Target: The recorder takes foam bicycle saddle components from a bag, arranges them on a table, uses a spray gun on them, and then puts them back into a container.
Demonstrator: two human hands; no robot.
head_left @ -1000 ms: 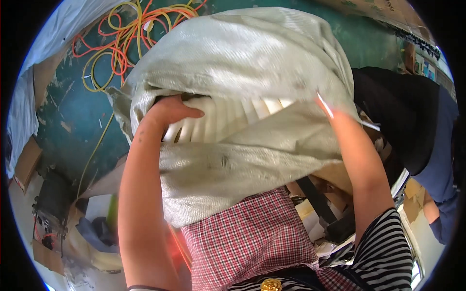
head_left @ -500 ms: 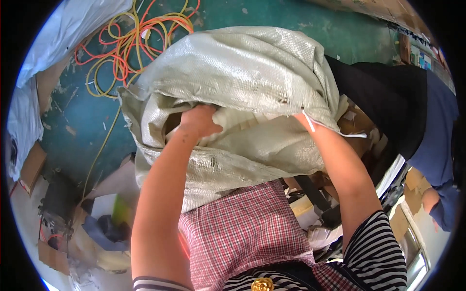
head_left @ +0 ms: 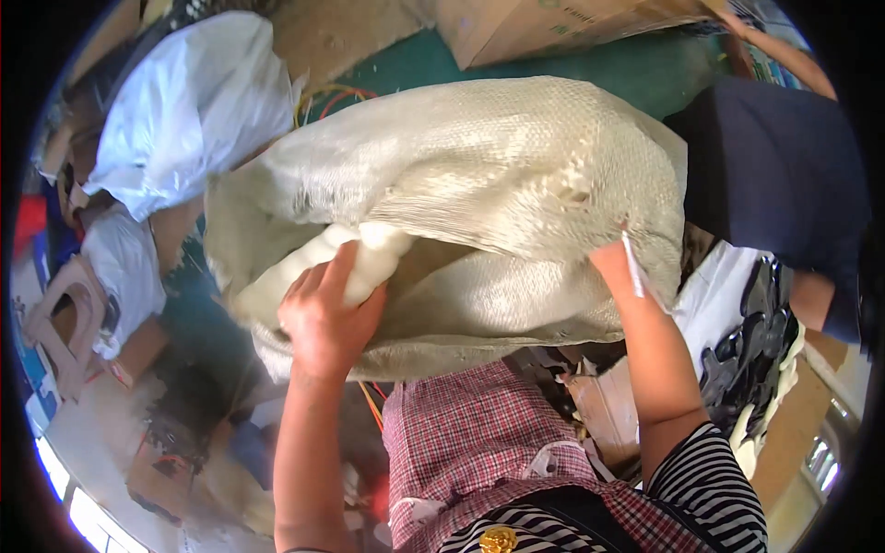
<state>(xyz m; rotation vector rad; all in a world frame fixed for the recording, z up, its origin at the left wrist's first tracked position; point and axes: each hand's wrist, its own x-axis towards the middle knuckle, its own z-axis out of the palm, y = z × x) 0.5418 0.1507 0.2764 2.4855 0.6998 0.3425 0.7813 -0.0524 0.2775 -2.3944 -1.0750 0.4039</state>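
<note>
A large off-white woven sack point(head_left: 516, 138) lies across the space in front of me, its mouth gaping toward me. At the left of the mouth, my left hand point(head_left: 327, 313) is closed on a white, lumpy, rounded piece point(head_left: 369, 258), thumb and fingers apart around it. More of this white material runs left inside the sack; its kind is not plain. My right hand point(head_left: 610, 258) reaches under the sack's upper edge at the right, with its fingers hidden in the cloth. A thin white strip point(head_left: 632, 263) hangs beside that wrist.
A cardboard box point(head_left: 535, 32) stands beyond the sack. White plastic bags point(head_left: 189, 111) bulge at the left. Another person in dark clothing point(head_left: 784, 170) is close by on the right, near black moulded parts point(head_left: 751, 336). Cardboard pieces point(head_left: 608, 405) lie below the sack.
My left hand has come nearer and lower, bringing the white lumpy piece to the sack's mouth. The view has shifted; the box shows, and the sack hides most of the orange and yellow cords.
</note>
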